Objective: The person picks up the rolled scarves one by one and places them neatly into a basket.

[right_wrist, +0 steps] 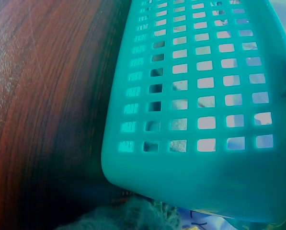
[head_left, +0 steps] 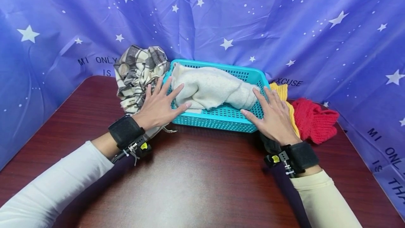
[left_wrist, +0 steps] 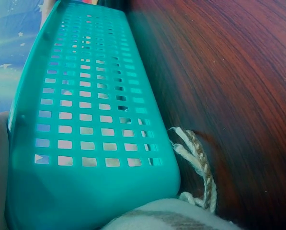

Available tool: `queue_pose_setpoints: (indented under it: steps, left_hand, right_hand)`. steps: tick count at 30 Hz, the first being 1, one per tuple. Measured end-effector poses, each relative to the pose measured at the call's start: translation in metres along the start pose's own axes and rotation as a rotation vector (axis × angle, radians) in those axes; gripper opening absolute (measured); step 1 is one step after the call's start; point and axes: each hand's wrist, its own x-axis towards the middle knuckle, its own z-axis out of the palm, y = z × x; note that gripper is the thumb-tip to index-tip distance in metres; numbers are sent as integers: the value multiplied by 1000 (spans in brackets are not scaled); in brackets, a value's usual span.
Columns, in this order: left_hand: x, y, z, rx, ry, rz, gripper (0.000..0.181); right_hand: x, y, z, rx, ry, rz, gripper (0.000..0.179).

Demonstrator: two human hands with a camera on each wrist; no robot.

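Observation:
A teal perforated plastic basket stands on the table, with a bundled off-white fuzzy cloth lying lengthwise inside it. My left hand spreads its fingers over the basket's left end, the thumb above the front rim close to the cloth. At the opposite end my right hand has its fingers extended over the right rim, fingertips near the cloth's end. Both wrist views look along the basket's front wall, and the pale cloth shows through its holes.
A crumpled grey-and-white plaid scarf lies left of the basket, its braided fringe on the table. To the right are a yellow knit piece, a red knit piece and a dark fuzzy piece. A starry blue curtain hangs behind.

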Motion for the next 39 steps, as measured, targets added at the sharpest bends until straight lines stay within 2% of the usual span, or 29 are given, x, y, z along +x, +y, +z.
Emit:
queue_pose_setpoints:
  steps: [28,32,35,39]
  left_hand:
    - [-1,-3,1,4,-18,4,77]
    - [1,-3,-5,20,-26,0,81]
    - [2,-9,-22,-13,11,-53,85]
    - [0,-33,-45,-155,72,-242,89]
  right_hand:
    - [0,0,3,-3,-11,0,84]
    - [-1,0,2,-5,-14,3,84]
    - [0,-1,1,-6,-12,-1,84]
    - [0,-2,-1,-7,-1,-17,84]
